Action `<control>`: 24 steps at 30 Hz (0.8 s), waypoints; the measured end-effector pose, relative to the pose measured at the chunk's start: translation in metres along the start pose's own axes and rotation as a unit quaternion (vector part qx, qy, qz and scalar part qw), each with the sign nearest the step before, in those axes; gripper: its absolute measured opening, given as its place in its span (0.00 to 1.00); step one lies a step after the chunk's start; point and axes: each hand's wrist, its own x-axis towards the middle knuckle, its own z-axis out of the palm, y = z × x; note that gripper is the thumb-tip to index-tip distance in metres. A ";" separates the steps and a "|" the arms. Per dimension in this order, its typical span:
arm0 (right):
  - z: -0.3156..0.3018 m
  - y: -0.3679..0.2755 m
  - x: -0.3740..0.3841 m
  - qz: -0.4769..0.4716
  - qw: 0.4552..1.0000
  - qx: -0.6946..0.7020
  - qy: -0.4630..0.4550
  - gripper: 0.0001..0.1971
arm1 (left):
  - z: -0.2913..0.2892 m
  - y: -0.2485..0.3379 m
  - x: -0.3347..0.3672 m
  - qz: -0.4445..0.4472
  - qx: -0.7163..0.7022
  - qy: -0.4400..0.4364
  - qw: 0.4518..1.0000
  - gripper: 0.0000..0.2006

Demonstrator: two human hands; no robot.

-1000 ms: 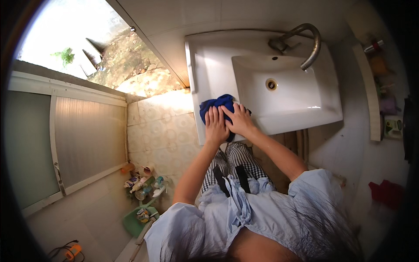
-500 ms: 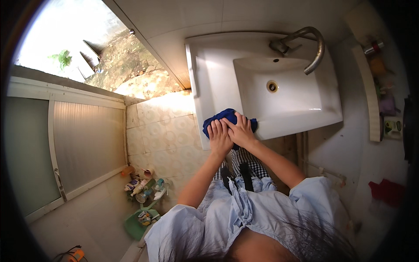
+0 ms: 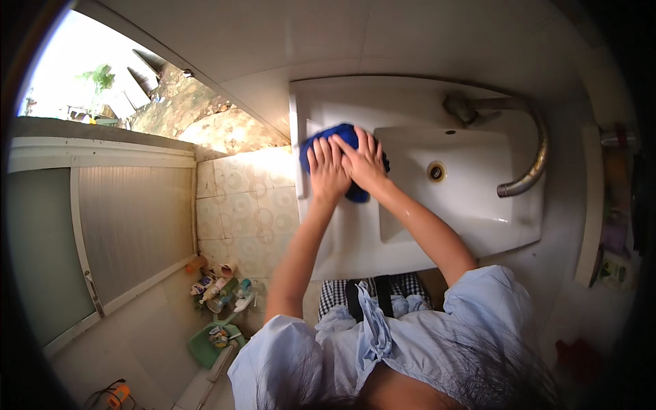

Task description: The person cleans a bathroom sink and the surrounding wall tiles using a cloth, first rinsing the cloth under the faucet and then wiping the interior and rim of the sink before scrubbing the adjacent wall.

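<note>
A bunched dark blue cloth (image 3: pixel 357 192) lies on the flat white ledge left of the basin. My left hand (image 3: pixel 329 172) presses on it from above, open, fingers stretched out and slightly apart. Just to the right, my right hand (image 3: pixel 364 162) also rests on the cloth, open, with its fingers spread; its thumb side meets the left hand's fingers. Both hands hide much of the cloth. Under them is the white washbasin (image 3: pixel 410 253), with a round drain (image 3: pixel 436 171) in its bowl.
A curved metal faucet (image 3: pixel 536 167) arches over the basin's right side. A narrow shelf (image 3: pixel 588 219) with blurred items is on the right wall. Bottles (image 3: pixel 217 290) and a green dustpan (image 3: pixel 203 348) sit on the floor at left. A sliding door (image 3: pixel 133 219) stands beyond, with daylight outside.
Both hands have slid forward and slightly left with the cloth, from the basin's near edge toward the back of the left ledge. The view has shifted, so the basin appears lower.
</note>
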 end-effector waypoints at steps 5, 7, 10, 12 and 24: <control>0.020 -0.003 0.087 0.140 0.989 -0.044 -0.008 0.21 | 0.017 -0.034 0.089 0.046 0.022 0.042 0.998 0.23; 0.023 -0.005 0.091 0.149 0.988 -0.043 -0.027 0.21 | 0.019 -0.034 0.088 0.037 0.011 0.050 0.998 0.22; 0.015 0.010 0.086 0.101 0.994 -0.031 -0.015 0.21 | 0.018 -0.027 0.084 0.014 -0.031 0.054 0.998 0.23; 0.011 0.010 0.078 0.097 0.994 -0.021 -0.054 0.21 | 0.011 -0.023 0.078 0.009 -0.027 0.036 0.999 0.22; -0.025 -0.029 -0.071 0.019 0.988 0.018 -0.153 0.24 | -0.048 0.003 -0.089 0.010 -0.071 -0.055 0.996 0.30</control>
